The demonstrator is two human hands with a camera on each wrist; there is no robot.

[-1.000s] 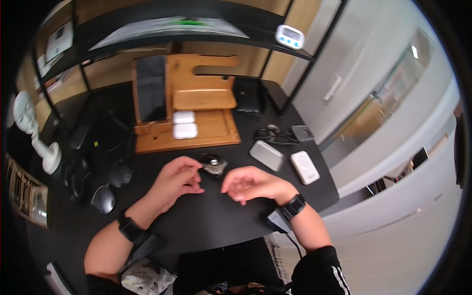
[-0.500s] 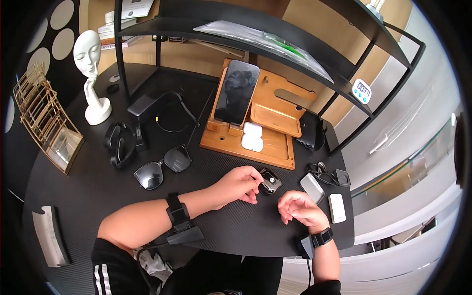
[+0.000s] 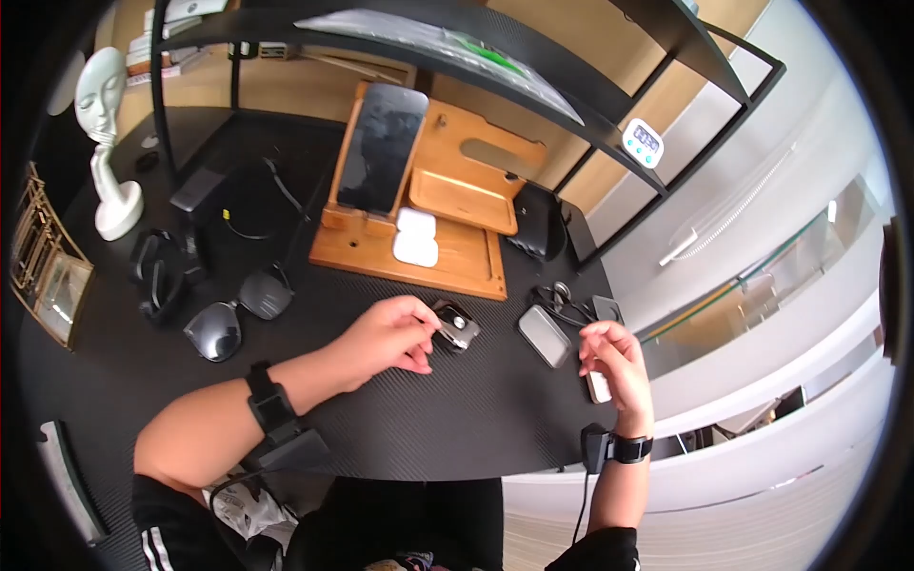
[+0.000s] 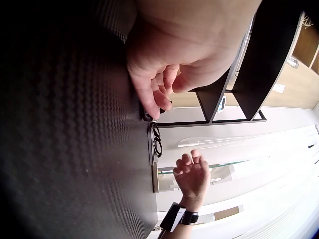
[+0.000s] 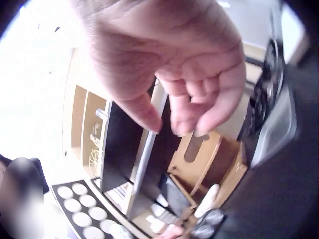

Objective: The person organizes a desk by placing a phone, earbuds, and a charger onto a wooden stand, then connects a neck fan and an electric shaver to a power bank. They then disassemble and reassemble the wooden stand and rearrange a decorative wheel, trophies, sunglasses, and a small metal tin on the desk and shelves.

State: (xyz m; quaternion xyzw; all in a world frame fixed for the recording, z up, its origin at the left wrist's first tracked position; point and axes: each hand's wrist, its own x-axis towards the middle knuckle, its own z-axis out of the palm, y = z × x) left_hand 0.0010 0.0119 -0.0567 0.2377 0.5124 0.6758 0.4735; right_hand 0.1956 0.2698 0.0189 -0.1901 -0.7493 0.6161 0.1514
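My left hand is low over the desk, its thumb and index fingertips at the left edge of a small black and silver item. In the left wrist view that item is mostly hidden behind the fingers, and its kind does not show. My right hand is raised at the right side, partly covering a white power bank. The right wrist view shows its fingers loosely bent, with nothing between them and the thumb. Just left of it lies a shallow grey metal tin.
Behind the hands stands a wooden stand with a phone and a white earbud case. Sunglasses lie left of the left arm. A black cable is behind the tin. A black shelf spans the back.
My right hand has moved right, away from the left hand, to over the power bank. The left hand stays at the black and silver item. The head view has swung around.
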